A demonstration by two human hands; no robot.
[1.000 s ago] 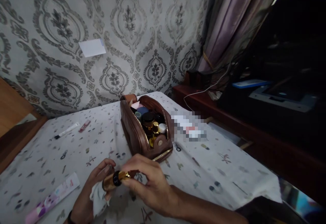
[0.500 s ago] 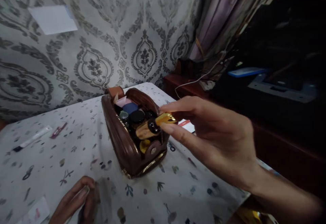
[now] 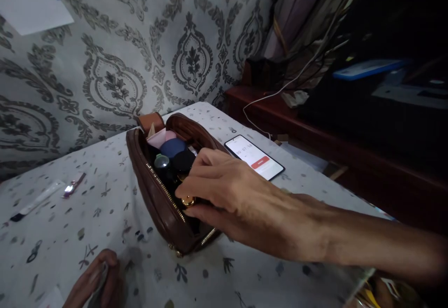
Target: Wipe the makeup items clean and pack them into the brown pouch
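A brown leather toiletry bag (image 3: 154, 205) stands unzipped on the table, with several containers packed inside. My right hand (image 3: 227, 186) reaches into its front end, thumb and fingers pinched around a small bottle with a shiny gold cap (image 3: 188, 200); most of the bottle is hidden. Near those fingers sit a black round lid (image 3: 184, 160), a jar with a greenish clear top (image 3: 162, 161) and a dark blue round item (image 3: 173, 147). At the lower left, my left hand (image 3: 93, 277) rests on the table, fingers curled around a thin greyish thing whose kind I cannot make out.
A phone (image 3: 255, 156) with a lit timer screen lies right of the bag. A slim clear tube with a dark end (image 3: 37, 200) and a small pinkish item (image 3: 74, 185) lie on the left. A white cable (image 3: 280, 91) crosses a dark red wooden ledge (image 3: 259, 105).
My right hand has moved left and down into the bag with the small bottle, which was held above the opening. The view has shifted, and the phone now shows more fully.
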